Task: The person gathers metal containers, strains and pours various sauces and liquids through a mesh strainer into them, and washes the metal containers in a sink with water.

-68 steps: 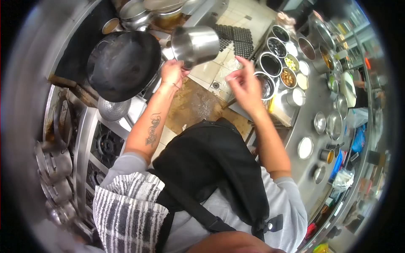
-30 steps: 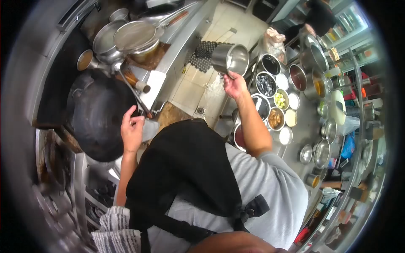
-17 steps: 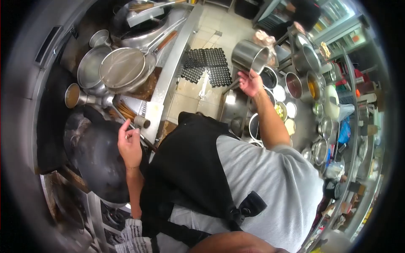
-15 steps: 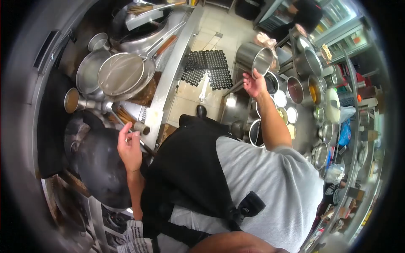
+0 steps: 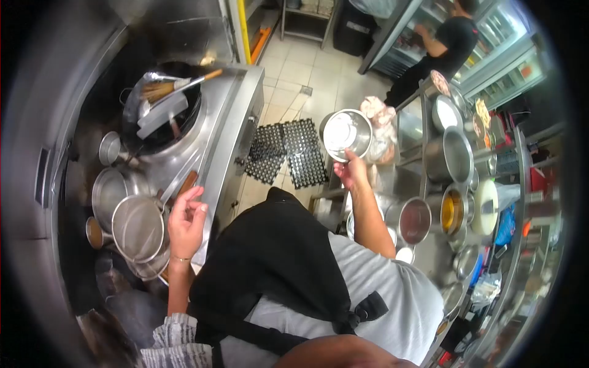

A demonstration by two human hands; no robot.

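My right hand (image 5: 350, 170) grips the near rim of a metal pot (image 5: 347, 134), its thumb over the edge. The pot's mouth faces up toward the camera, and its inside looks bare and shiny. My left hand (image 5: 186, 224) is raised at the stove's edge with its fingers loosely bent and apart, holding nothing. Just left of it are a round mesh strainer (image 5: 138, 228) and a wooden handle (image 5: 188, 183). Below these, a dark wok (image 5: 132, 316) is partly in view.
At the upper left, a second wok (image 5: 193, 104) holds a brush and a metal tool. Black mats (image 5: 300, 153) lie on the tiled floor. Pots, including one with orange liquid (image 5: 452, 211), stand on the right. Another person (image 5: 451, 46) stands at the upper right by glass-fronted shelves.
The view has shifted forward along the aisle. The pot went from my left hand to my right and now tips more upright. My left hand is beside the strainer instead of the nearer wok.
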